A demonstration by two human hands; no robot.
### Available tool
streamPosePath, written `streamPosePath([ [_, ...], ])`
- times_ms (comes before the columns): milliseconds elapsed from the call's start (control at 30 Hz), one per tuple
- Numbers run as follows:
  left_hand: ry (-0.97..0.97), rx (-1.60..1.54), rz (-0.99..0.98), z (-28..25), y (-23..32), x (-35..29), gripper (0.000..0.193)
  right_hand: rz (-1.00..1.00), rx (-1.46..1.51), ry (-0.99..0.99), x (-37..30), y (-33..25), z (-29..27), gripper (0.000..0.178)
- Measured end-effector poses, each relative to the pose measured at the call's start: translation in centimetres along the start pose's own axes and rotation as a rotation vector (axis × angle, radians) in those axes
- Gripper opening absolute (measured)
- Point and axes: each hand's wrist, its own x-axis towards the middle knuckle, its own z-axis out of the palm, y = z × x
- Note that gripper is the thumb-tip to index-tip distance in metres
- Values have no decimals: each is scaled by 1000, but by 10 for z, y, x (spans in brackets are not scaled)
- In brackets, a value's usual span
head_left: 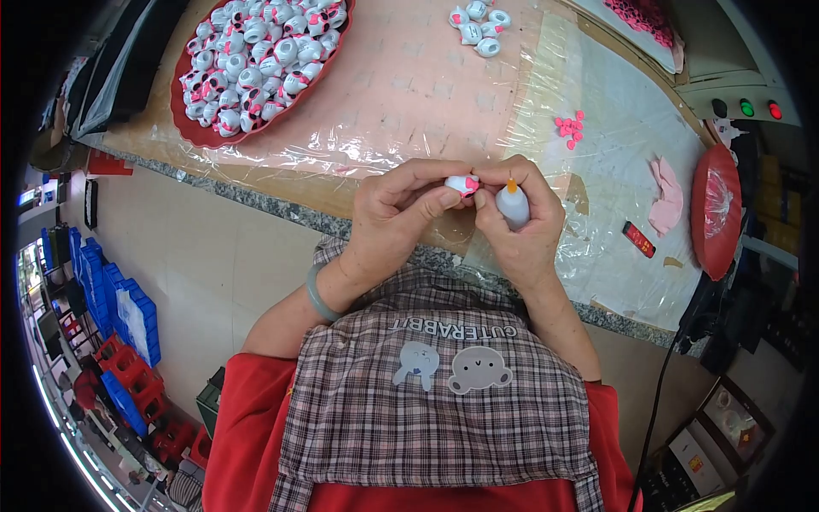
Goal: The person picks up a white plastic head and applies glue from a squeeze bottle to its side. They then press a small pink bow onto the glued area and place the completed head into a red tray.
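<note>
Between thumb and fingers, my left hand (394,209) pinches a small white figurine head (461,183) with a pink bow and dark-and-pink detail. My right hand (527,224) is closed around a whitish glue bottle (513,208) with an orange nozzle tip that points away from me. The right thumb and forefinger also meet the figurine's right side, at the pink bow. Both hands are close together above the table's near edge. On the right of the table lies a little cluster of pink bows (570,130).
A red scalloped tray (205,136) heaped with similar white heads stands far left. Several more heads (478,32) lie at the back. On the right are a pink cloth (666,196), a small black-and-red packet (639,240) and a red dish (717,213). Plastic film (409,102) covers the table.
</note>
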Motion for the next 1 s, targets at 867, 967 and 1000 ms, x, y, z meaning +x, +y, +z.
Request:
streamPosePath([
  [867,121,298,128,5,-3,3,20,75,-79,35,4,-2,3,14],
  [967,79,208,76,2,1,5,22,201,5,1,5,-10,1,14],
  [1000,74,126,47,1,2,4,22,243,73,-6,3,-9,1,15],
])
